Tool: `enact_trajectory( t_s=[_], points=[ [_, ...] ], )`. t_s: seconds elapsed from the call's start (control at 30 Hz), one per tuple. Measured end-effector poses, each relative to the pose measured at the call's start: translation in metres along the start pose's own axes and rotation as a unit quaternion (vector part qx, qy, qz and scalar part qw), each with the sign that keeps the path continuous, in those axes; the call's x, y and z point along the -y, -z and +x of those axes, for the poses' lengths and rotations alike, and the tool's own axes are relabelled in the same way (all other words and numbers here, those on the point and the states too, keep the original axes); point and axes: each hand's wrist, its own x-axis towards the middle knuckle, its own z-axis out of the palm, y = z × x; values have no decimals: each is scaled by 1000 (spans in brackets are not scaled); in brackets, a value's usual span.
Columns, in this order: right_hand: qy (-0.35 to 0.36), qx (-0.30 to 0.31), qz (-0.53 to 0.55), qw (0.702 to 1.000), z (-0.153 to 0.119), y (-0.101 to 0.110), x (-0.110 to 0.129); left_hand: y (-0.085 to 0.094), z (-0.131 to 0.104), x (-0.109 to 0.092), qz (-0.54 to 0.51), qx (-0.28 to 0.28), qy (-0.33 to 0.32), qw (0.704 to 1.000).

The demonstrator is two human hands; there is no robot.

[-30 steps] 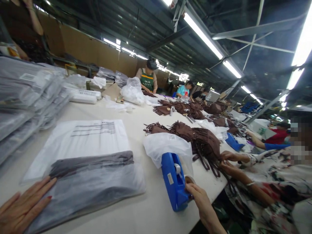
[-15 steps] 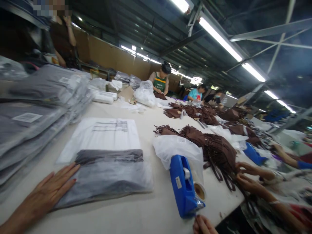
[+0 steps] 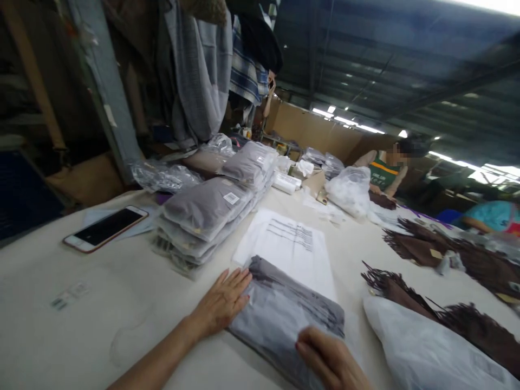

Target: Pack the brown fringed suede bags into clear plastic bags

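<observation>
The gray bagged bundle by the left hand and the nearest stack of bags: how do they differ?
The bagged bundle looks like one flat package, while the stack of bags is several piled up. The stack's top bag carries a white barcode label; none shows on the bundle's visible face. The left hand rests on the bundle's edge; no hand touches the stack. Both show gray contents through plastic.

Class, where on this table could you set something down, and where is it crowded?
Widest patch: white tabletop between the white-edged black phone and bare left forearm, around a small flat label. Narrower: between white printed packaging and brown fringed fabric. Crowded: the back, with stacked plastic-bagged grey bundles.
</observation>
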Motion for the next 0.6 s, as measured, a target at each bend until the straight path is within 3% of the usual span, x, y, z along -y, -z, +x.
enact_trajectory(
  t_s=[0.07,0.17,0.23,0.4,0.6],
  points=[
    [73,98,-147,981,57,9,27,1,0,-1,2,-8,-1,1000],
    [94,148,-226,958,129,4,53,1,1,-1,6,-12,2,1000],
    [82,172,-265,945,158,-8,58,0,1,0,8,-8,5,1000],
    [21,170,-321,931,183,-20,45,-2,1,0,13,-1,7,1000],
    [-58,51,-344,936,173,12,23,-3,1,0,0,-9,6,1000]
  ],
)
